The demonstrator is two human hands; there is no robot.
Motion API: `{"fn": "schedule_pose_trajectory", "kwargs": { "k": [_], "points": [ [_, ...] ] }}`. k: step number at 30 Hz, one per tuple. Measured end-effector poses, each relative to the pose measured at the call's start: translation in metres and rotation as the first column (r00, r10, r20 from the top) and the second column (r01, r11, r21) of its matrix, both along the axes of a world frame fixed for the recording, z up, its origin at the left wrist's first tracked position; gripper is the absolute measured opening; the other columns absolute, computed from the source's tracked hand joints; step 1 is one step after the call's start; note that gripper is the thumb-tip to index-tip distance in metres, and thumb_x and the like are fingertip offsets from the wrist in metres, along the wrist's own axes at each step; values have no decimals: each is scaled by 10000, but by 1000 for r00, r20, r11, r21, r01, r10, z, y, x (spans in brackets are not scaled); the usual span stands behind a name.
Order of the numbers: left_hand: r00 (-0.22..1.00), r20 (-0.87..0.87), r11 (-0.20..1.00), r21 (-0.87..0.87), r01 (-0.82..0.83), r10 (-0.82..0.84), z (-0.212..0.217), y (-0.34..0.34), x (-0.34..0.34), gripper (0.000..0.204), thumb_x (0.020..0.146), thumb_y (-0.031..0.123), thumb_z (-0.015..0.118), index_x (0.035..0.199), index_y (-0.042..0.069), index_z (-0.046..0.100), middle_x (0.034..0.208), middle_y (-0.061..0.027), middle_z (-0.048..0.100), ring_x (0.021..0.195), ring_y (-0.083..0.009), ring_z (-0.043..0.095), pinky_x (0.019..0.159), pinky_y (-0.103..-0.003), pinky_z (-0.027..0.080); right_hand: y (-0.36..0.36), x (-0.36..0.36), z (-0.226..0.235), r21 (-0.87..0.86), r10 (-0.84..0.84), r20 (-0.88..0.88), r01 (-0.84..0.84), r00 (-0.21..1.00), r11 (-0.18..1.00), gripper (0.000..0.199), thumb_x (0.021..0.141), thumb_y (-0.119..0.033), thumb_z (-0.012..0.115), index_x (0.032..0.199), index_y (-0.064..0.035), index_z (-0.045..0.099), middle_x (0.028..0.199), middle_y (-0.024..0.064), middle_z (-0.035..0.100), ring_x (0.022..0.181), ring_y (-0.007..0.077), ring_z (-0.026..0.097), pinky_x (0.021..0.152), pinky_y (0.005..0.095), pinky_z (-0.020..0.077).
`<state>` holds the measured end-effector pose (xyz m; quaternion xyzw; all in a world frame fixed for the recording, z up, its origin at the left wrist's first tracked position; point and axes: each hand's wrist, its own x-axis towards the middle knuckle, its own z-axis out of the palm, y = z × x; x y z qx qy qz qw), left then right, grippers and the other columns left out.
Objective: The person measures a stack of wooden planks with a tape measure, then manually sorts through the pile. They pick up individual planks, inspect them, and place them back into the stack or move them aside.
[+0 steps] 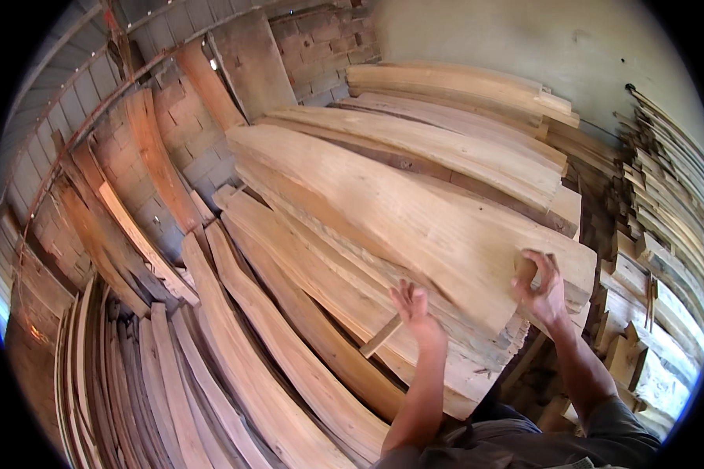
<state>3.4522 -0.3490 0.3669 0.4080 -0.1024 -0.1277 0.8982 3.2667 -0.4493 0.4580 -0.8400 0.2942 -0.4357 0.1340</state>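
The wide pale board (pixel 414 211) lies at full length on top of the pile in front of the person, its near end just beside the right hand (pixel 546 297), and neither hand is lifting it; judging by how it rests, it is already laid down. The left hand (pixel 425 324) is raised over the near side of the pile, fingers spread and loosely bent, with nothing visible in its grasp. The right hand is curled into a rounded, half-closed shape over the board's near end; a brownish patch shows between thumb and fingers, but blur hides whether it is a small piece of wood or the board seen through the gap. A short wooden stick (pixel 379 338) slants out by the left hand, and whether the fingers touch it I cannot tell. Boards are layered beneath the wide one, while the long curved boards (pixel 289 336) to the left lie side by side outside that stack, seemingly not gathered into it. Farther left, thin darker boards (pixel 117 359) are packed closely, and reddish planks (pixel 156 156) lean on the brick wall (pixel 321 48). Beyond the wide board are more pale boards (pixel 454 78), below a plain wall (pixel 493 31). Rough stacked timber (pixel 649 305) crowds the right side, so wood hems in the person's reach both ways, and the neighbouring boards leave little room to swing a long piece.
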Motion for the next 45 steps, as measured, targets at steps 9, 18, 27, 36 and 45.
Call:
{"fn": "schedule_pose_trajectory", "kwargs": {
  "k": [9, 18, 27, 36, 45],
  "points": [
    [857, -131, 834, -343, 432, -498, 21, 116, 31, 745, 826, 294, 608, 1456, 68, 281, 1322, -138, 486, 1185, -303, 506, 998, -422, 422, 119, 3, 4, 20, 239, -25, -238, 971, 971, 593, 577, -157, 769, 1120, 14, 602, 1074, 213, 641, 850, 353, 593, 797, 435, 481],
    [867, -144, 872, -194, 449, -478, 40, 148, 48, 802, 770, 441, 646, 1389, 10, 374, 1268, -174, 525, 1127, -325, 539, 926, -444, 473, 135, 4, -20, 76, 524, -61, -520, 849, 851, 641, 615, -126, 750, 1222, -11, 581, 1232, 282, 569, 895, 384, 645, 766, 445, 526],
    [976, 131, 984, -32, 177, -171, 19, 175, 32, 712, 919, 412, 492, 1495, 78, 241, 1466, -149, 361, 1286, -318, 409, 1068, -471, 349, 140, 12, 12, -36, 487, -255, -511, 836, 859, 580, 639, -153, 720, 1197, -47, 608, 1320, 218, 509, 1247, 374, 468, 1052, 543, 322],
    [951, 300, 976, -174, 127, -71, 46, 167, -11, 756, 853, 452, 426, 1471, 32, 313, 1550, -154, 247, 1389, -373, 282, 1105, -542, 281, 139, 40, 44, -180, 417, -610, -629, 674, 756, 481, 841, -233, 506, 1290, -68, 552, 1371, 195, 480, 1326, 322, 413, 1142, 515, 222],
    [959, 261, 796, -555, 242, -110, 122, 150, -11, 547, 893, 396, 412, 1392, 181, 476, 1527, -159, 301, 1359, -352, 345, 1074, -524, 338, 136, 49, 66, -214, 492, -284, -554, 823, 804, 674, 583, -132, 658, 1253, -94, 592, 1296, 215, 538, 1189, 373, 546, 1022, 483, 437]
  ]
}}
